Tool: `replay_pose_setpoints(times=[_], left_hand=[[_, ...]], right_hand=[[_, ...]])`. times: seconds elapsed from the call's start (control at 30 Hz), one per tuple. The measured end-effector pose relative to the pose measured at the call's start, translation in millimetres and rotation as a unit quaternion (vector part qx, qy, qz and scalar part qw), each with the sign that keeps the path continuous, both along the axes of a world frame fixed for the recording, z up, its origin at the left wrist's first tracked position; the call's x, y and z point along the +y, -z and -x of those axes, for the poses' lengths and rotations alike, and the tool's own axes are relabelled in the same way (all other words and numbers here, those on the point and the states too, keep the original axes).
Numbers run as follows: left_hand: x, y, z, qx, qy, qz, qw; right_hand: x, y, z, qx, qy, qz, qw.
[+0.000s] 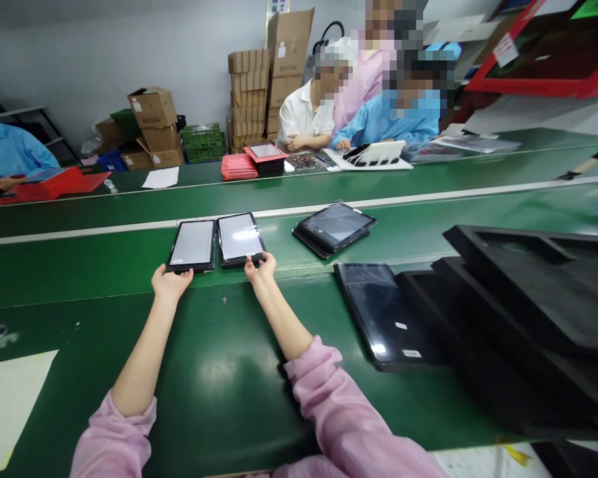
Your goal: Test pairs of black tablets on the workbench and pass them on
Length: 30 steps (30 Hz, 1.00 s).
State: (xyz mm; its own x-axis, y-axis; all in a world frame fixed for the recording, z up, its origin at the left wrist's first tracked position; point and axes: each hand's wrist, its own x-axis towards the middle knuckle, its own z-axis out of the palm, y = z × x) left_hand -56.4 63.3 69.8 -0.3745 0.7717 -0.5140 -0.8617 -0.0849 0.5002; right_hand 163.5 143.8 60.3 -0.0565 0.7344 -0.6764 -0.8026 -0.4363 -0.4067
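Two bare forearms in rolled pink sleeves [329, 385] reach over a glossy green work surface [224, 378], with large black foam-like trays [543, 285] piled at the right and a dark, glossy rectangular tablet with two small white labels [373, 305] lying beside them. Further in, the left hand [173, 284], palm up with thumb and fingers spread, touches the near edge of a black-framed rectangular tablet with a pale lit screen [194, 240]; I cannot tell whether it grips from beneath. The right hand [261, 267], fingers bent, is at the near edge of a second black-framed tablet with a bright white screen [235, 237], and its hold is likewise unclear. Both tablets lie side by side on the green surface, a narrow gap between them. The left one shows faint rows of marks down its screen and a white label low on the glass; the right one carries a strong white glare across its middle. To their right, dark-screened black tablets [336, 224] are stacked askew. Beyond sit co-workers in white [303, 113] and blue [369, 123], near stacked brown cardboard boxes [249, 99].
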Motion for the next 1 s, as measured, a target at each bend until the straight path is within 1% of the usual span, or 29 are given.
replay_pose_setpoints(times=[0.07,0.13,0.23,0.33,0.43,0.53,0.63,0.77,0.9,1.0], left_hand=[[1.9,9.1,-2.5,0.003,-0.002,0.000,1.000],[1.1,18.3,-5.5,0.019,0.018,-0.006,1.000],[-3.2,32.4,-4.8,0.071,0.081,-0.057,0.993],[-4.7,45.1,2.0,0.114,0.157,-0.114,0.974],[-5.3,51.1,4.0,0.116,0.212,-0.126,0.962],[-15.0,48.3,-2.7,0.113,0.249,-0.134,0.953],[-36.7,43.4,-13.5,0.106,0.264,-0.115,0.952],[-77.6,43.5,-26.0,0.100,0.267,-0.087,0.955],[-127.0,46.6,-34.4,0.090,0.241,-0.053,0.965],[-169.3,49.8,-42.9,0.104,0.237,-0.031,0.965]], right_hand=[[0.4,1.1,1.6,0.013,0.009,-0.011,1.000],[0.3,1.1,3.2,0.028,0.016,-0.032,0.999],[1.7,-1.5,3.0,0.046,0.014,-0.078,0.996],[4.1,-3.7,-3.7,0.038,-0.003,-0.114,0.993],[0.7,-1.3,-17.7,0.003,-0.023,-0.128,0.992],[-12.7,5.0,-36.9,-0.039,-0.042,-0.141,0.988],[-35.0,12.2,-58.4,-0.067,-0.071,-0.153,0.983],[-76.2,20.7,-85.3,-0.076,-0.118,-0.160,0.977],[-132.5,29.0,-108.7,-0.074,-0.155,-0.154,0.973],[-183.3,36.6,-126.1,-0.088,-0.185,-0.176,0.963]])
